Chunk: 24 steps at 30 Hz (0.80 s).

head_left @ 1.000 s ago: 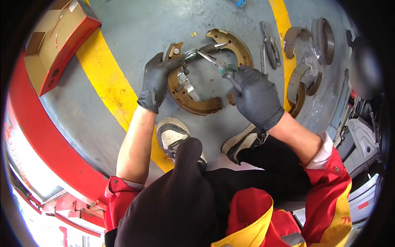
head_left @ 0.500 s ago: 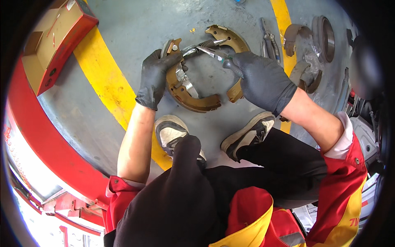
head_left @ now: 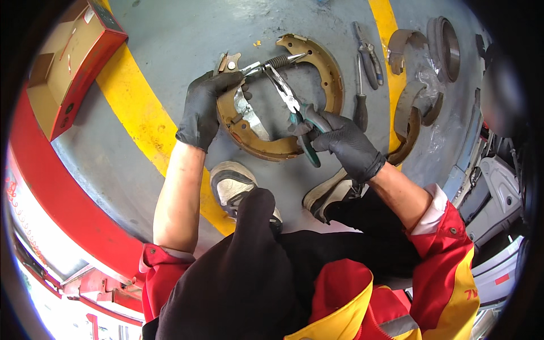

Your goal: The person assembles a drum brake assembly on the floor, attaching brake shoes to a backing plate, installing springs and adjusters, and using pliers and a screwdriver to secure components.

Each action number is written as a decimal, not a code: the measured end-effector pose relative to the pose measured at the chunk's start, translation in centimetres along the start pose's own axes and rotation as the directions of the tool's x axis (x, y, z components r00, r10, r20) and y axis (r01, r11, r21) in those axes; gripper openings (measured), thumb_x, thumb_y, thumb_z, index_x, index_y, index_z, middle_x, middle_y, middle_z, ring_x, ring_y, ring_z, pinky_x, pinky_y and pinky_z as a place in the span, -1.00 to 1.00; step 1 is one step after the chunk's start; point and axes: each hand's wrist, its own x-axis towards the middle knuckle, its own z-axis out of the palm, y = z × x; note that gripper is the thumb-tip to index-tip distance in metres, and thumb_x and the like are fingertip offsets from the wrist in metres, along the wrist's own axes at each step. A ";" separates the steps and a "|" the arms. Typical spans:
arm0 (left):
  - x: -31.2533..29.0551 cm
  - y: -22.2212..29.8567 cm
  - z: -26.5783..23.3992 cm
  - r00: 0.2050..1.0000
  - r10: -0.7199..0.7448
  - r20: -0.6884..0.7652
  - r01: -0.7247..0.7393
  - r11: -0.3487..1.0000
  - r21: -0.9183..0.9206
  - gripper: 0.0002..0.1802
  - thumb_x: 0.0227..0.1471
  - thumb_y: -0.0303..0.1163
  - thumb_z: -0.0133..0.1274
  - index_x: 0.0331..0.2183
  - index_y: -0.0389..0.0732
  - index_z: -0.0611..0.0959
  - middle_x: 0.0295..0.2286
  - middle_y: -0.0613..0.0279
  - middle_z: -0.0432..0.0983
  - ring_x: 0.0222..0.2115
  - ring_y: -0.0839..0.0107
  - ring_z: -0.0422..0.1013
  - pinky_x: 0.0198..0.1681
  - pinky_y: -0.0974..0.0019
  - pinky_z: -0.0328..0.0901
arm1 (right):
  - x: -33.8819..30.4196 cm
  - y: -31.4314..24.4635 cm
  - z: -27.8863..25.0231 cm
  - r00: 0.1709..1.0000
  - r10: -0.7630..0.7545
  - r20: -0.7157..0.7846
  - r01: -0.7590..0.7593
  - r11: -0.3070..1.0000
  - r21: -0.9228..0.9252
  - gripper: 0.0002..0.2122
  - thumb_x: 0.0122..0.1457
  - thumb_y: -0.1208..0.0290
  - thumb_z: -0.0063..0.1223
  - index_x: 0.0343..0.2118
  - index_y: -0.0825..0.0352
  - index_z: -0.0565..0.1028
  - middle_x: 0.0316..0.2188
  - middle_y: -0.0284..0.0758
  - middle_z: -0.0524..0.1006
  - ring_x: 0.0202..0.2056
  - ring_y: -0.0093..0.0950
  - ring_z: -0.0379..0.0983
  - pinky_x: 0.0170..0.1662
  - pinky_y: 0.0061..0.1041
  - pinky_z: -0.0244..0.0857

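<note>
Two brake shoes (head_left: 266, 141) lie as a ring on the grey floor (head_left: 170, 51), just ahead of the person's shoes (head_left: 235, 184). Left hand (head_left: 204, 107), gloved, fingers curled and pressed onto the upper end of the left shoe, beside the lever (head_left: 249, 116) lying inside the ring. Right hand (head_left: 340, 141), gloved, closed around the green handles of the pliers (head_left: 292, 105); the plier tips reach up to the spring (head_left: 277, 61) spanning the top gap between the shoes, touching it; whether they pinch it cannot be told. Right of the ring: a screwdriver (head_left: 359, 96) just beside the right shoe, a second pair of pliers (head_left: 367, 54) on the yellow line (head_left: 385, 34), then old shoes (head_left: 416, 110) and a drum (head_left: 445, 48), well apart from the hands. A second yellow stripe (head_left: 136, 119) runs under the left forearm. Upper left: an open red box (head_left: 68, 68), well apart from the work. The pliers cross the ring's interior and hide part of the right shoe's inner edge.
</note>
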 end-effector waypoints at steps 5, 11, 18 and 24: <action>0.8 0.0 -0.4 0.998 -0.056 0.021 0.056 0.998 -0.012 -0.67 0.17 -0.34 0.09 -0.14 -0.40 0.64 -0.34 0.07 0.64 -0.35 0.28 0.60 -0.17 0.31 0.48 | 0.1 -1.5 -0.3 1.000 0.017 0.004 -0.017 0.994 -0.107 -0.40 -0.04 0.60 -0.04 0.19 0.39 0.45 -0.32 -0.35 0.51 -0.32 -0.57 0.40 -0.17 -0.57 0.37; 0.4 0.4 0.0 0.998 -0.056 -0.018 0.054 0.995 -0.082 -0.74 0.13 -0.46 0.11 -0.21 -0.48 0.64 -0.35 0.01 0.63 -0.41 0.24 0.62 -0.25 0.27 0.51 | 0.4 -1.7 -1.2 0.999 -0.039 0.028 0.045 0.967 -0.250 -0.52 0.09 0.53 -0.08 0.14 0.36 0.47 -0.35 -0.33 0.53 -0.42 -0.58 0.39 -0.28 -0.57 0.35; 0.4 0.2 -0.2 1.000 -0.030 -0.002 0.030 0.998 -0.056 -0.72 0.14 -0.46 0.11 -0.17 -0.48 0.65 -0.32 0.01 0.63 -0.39 0.24 0.62 -0.24 0.27 0.52 | 1.0 -3.1 -0.6 0.998 0.048 0.031 -0.035 0.948 -0.317 -0.37 0.05 0.60 -0.09 0.29 0.40 0.35 -0.07 -0.22 0.58 -0.40 -0.61 0.38 -0.25 -0.58 0.40; 0.7 0.0 -0.5 1.000 -0.017 0.022 0.019 0.998 -0.058 -0.71 0.14 -0.46 0.12 -0.16 -0.48 0.65 -0.31 0.01 0.64 -0.39 0.24 0.62 -0.24 0.27 0.52 | 1.3 -3.1 -1.0 0.997 0.046 0.057 -0.024 0.937 -0.350 -0.37 0.07 0.59 -0.09 0.31 0.40 0.32 -0.07 -0.20 0.57 -0.44 -0.57 0.39 -0.30 -0.60 0.40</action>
